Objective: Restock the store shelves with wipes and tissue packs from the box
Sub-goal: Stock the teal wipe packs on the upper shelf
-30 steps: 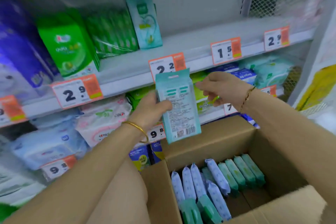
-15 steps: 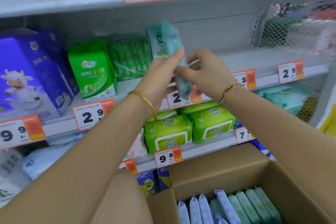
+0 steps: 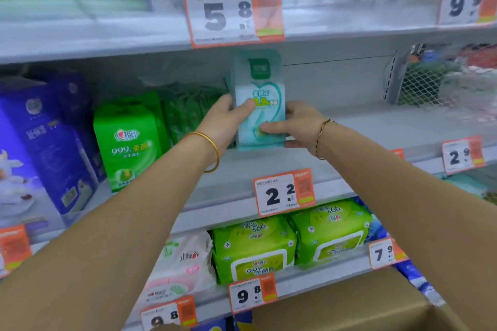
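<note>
A flat teal wipes pack (image 3: 262,80) with a green square label and a heart design stands upright on the grey middle shelf (image 3: 363,129). My left hand (image 3: 226,118) grips its left edge, thumb across the front. My right hand (image 3: 295,126) holds its lower right side, fingers on the front. Another teal pack seems to stand right behind it. The brown cardboard box (image 3: 349,306) shows only its flap at the bottom right; its contents are out of view.
Green packs (image 3: 126,140) and dark green packs (image 3: 188,110) stand left of the teal pack, a blue carton (image 3: 45,148) further left. Price tags (image 3: 283,192) line the shelf edges. Lime wipes packs (image 3: 252,247) fill the shelf below. Bare shelf lies to the right.
Both hands lifted the teal pack from over the box up to the middle shelf and turned it front-out and upright. The view tilted upward, so the box contents left the frame.
</note>
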`<state>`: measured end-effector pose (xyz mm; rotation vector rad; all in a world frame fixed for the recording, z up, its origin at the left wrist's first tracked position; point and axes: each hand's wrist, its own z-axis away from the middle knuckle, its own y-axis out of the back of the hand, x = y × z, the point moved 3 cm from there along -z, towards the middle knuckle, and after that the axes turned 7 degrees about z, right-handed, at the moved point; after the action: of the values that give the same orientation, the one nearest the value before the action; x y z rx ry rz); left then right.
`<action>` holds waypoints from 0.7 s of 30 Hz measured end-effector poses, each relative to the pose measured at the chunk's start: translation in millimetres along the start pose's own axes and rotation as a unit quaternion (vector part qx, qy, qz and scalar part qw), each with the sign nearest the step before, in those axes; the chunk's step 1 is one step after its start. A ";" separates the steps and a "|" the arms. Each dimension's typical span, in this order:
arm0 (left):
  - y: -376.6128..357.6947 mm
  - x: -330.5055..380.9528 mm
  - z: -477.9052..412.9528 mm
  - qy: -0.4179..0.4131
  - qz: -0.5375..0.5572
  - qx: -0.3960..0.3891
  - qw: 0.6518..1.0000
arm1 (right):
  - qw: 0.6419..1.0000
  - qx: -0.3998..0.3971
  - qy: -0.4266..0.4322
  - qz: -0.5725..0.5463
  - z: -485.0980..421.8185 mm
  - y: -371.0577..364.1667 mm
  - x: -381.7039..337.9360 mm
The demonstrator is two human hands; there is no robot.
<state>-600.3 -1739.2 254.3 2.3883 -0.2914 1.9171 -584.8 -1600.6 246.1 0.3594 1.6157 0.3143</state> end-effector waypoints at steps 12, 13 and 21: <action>11.0 -47.0 -49.3 0.020 -0.442 0.088 0.892 | 0.955 0.086 -0.001 0.283 -71.9 -23.2 24.1; 11.7 -47.1 -50.2 0.018 -0.447 0.087 0.890 | 0.953 0.093 -0.006 0.289 -73.8 -23.2 24.8; 14.9 -54.3 -53.9 0.025 -0.419 0.075 0.905 | 0.943 0.089 -0.032 0.320 -84.4 -23.7 28.4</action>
<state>-666.0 -1738.9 212.4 1.9988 0.7867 1.5822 -671.8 -1609.4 216.9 1.0299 1.4310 0.6399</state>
